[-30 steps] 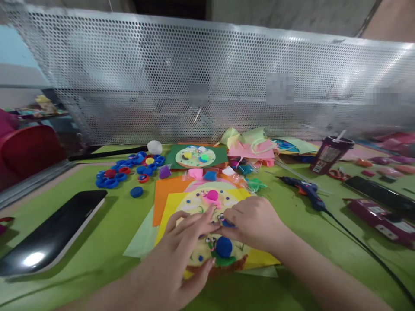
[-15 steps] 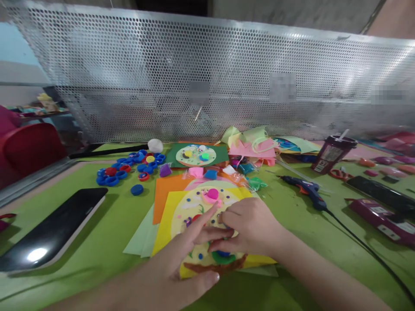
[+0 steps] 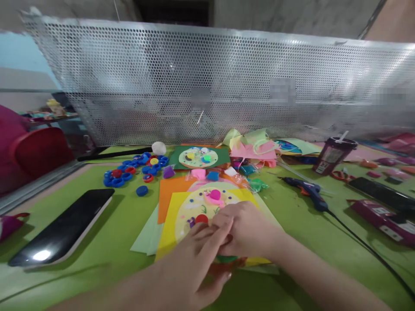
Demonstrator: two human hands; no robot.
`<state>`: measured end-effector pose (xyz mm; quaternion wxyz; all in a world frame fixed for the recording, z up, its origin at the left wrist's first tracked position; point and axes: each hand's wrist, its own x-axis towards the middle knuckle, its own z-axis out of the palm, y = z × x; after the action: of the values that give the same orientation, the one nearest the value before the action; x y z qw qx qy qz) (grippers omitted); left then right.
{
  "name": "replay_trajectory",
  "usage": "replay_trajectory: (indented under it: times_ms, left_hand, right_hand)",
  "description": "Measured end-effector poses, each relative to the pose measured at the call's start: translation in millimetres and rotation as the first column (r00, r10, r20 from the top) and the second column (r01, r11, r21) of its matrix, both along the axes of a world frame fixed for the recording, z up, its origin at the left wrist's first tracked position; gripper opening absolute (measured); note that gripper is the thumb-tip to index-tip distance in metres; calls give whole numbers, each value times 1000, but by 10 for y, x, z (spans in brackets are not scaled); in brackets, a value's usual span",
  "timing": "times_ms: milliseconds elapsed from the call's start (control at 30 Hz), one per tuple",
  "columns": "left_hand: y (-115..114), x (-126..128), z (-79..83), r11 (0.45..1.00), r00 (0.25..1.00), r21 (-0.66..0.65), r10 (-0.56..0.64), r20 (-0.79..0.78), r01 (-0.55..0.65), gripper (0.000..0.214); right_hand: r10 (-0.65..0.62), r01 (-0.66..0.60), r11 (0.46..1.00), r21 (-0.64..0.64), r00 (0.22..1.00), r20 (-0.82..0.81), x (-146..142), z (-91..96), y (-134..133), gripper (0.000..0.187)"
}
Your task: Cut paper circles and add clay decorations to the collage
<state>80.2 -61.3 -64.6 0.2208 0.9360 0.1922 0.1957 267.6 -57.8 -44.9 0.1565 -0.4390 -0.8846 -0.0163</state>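
Observation:
Both hands meet over a decorated oval picture [image 3: 183, 216] on a yellow sheet [image 3: 166, 226]. My left hand [image 3: 197, 257] has its fingers stretched out and its thumb apart, with the fingertips against my right hand. My right hand [image 3: 244, 229] is closed, fingers curled down over the picture's lower right; whatever they hold is hidden. Above them shows a pink clay snail [image 3: 214, 196], and left of the fingers a red and purple clay snail [image 3: 201, 218]. Small blue dots are scattered on the oval. Its lower part is mostly covered by my hands.
A phone-like black slab [image 3: 65, 226] lies left. Blue and red bottle caps [image 3: 118, 181] sit behind it. A second oval picture [image 3: 198, 157] and clay packets [image 3: 213, 176] lie at the back. Right are a glue gun [image 3: 306, 190], its cord, and a cup [image 3: 333, 155].
My left hand's fingers have drawn in against my right hand, covering more of the picture's lower part. My right hand stays closed in about the same place. The view has shifted slightly.

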Motion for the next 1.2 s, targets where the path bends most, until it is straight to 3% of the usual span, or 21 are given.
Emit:
replay_trajectory:
  times_ms: [167,300,400,467,600,700,767,867,1033,1200]
  left_hand:
    - [-3,-25,25,996,993,-43,87,83,-83,82]
    - [-20,13,-2,1000,998,12,23,58,-24,87]
    - [-22,24,11,992,999,-127,28,44,-23,82]
    - [-13,6,49,950,993,-298,108,42,-91,75]
    - [3,-34,119,808,967,-563,248,62,-171,65]
    - [7,-47,111,722,955,-666,291,50,-186,68]
    - [7,-56,78,705,952,-684,302,51,-187,70]
    - [0,-76,17,716,957,-684,274,94,-138,74]
    - [-25,-98,8,774,966,-622,232,110,-115,84]
    - [-27,-85,36,840,987,-543,91,129,-6,96]
  right_hand:
    - [-46,45,998,42,998,32,157,24,60,30]
    - [-23,21,997,78,999,23,85,43,51,21]
    - [10,-11,1000,18,998,65,68,53,32,25]
    - [4,-5,1000,8,996,88,140,69,41,30]
    - [-12,4,996,84,996,93,318,89,90,34]
    - [68,-82,993,89,987,148,356,80,110,32]
    - [106,-122,989,82,980,171,347,72,114,27]
    - [119,-133,989,70,977,176,332,67,115,24]
    - [141,-144,990,7,979,148,333,71,116,35]
    - [122,-118,992,-40,982,143,302,81,96,36]
